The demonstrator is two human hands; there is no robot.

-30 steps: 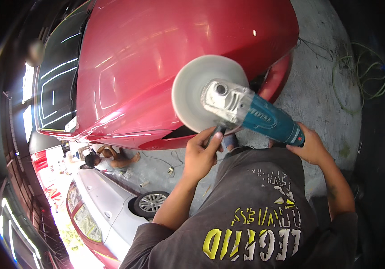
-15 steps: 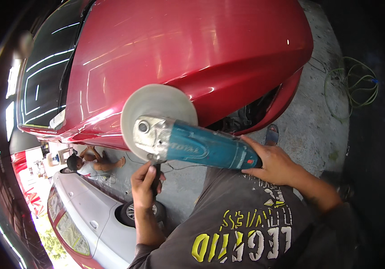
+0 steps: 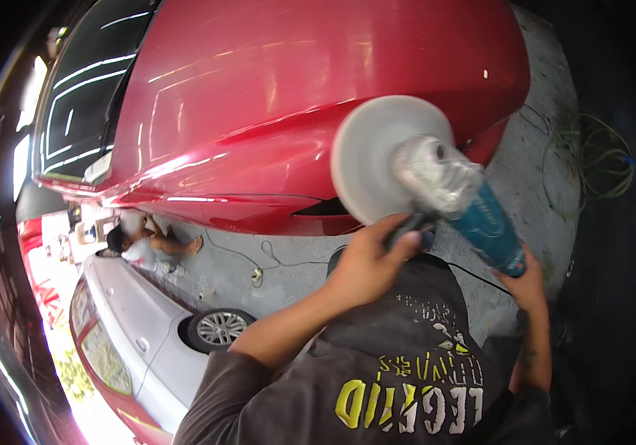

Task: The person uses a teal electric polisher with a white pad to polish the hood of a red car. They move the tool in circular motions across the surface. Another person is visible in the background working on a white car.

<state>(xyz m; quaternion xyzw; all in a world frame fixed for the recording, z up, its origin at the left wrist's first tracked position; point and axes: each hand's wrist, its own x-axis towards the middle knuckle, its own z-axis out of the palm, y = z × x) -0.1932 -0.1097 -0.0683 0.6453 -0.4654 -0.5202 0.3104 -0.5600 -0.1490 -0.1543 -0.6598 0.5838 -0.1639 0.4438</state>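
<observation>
One polisher (image 3: 483,221), axis slanting up-left, tail (image 3: 509,259) to pad (image 3: 371,159); left hand (image 3: 377,258), nearer pad, grips side handle (image 3: 405,228); right hand (image 3: 524,282) grips tail.

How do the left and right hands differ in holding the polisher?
The left hand grips the black side handle; the right hand holds the rear of the teal body. The left hand is close to the pale pad, the right hand farther from it. Both are bare.
</observation>
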